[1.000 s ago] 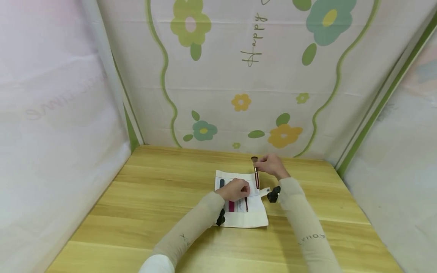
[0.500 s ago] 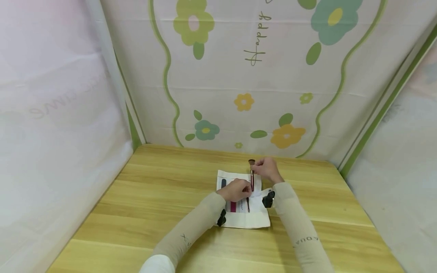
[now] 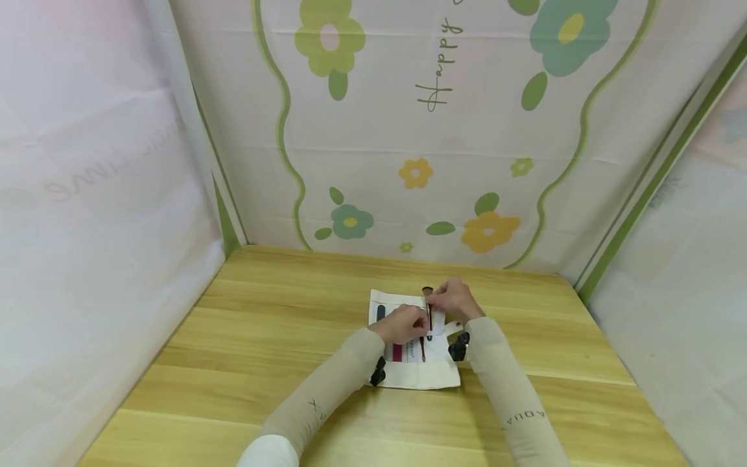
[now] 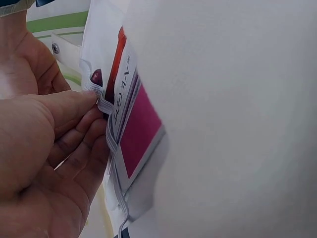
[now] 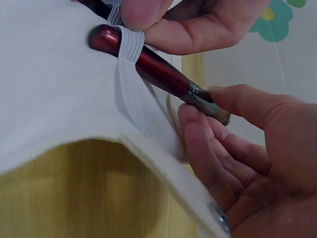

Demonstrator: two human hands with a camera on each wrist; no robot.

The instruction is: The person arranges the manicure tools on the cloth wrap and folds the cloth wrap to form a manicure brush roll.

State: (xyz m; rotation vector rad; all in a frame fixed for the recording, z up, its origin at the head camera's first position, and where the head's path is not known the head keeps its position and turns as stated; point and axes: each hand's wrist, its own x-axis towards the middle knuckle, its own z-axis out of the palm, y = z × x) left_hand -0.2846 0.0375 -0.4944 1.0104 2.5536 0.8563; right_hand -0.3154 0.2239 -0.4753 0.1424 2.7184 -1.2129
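Observation:
A white fabric brush roll (image 3: 428,376) lies unfolded on the table. Above its right part, my right hand (image 3: 455,299) pinches a dark red makeup brush (image 5: 161,73) at the metal collar below the brown bristles. The brush's rounded handle end pokes through a loop of white elastic band (image 5: 130,49). My left hand (image 3: 401,324) pinches that elastic between thumb and fingers, beside the loop. In the left wrist view, another slim red brush handle (image 4: 118,54) lies next to the printed card (image 4: 141,136) with its magenta block. My left hand hides part of the roll's middle in the head view.
A strap (image 3: 452,328) with a metal snap sticks out from the roll's right side. The wooden table (image 3: 233,363) stretches around the roll. Flower-printed cloth walls (image 3: 356,130) rise at the back and both sides.
My right hand moves left, then down toward me, carrying the brush over to the elastic; its handle end now passes through the loop. My left hand stays in nearly the same place.

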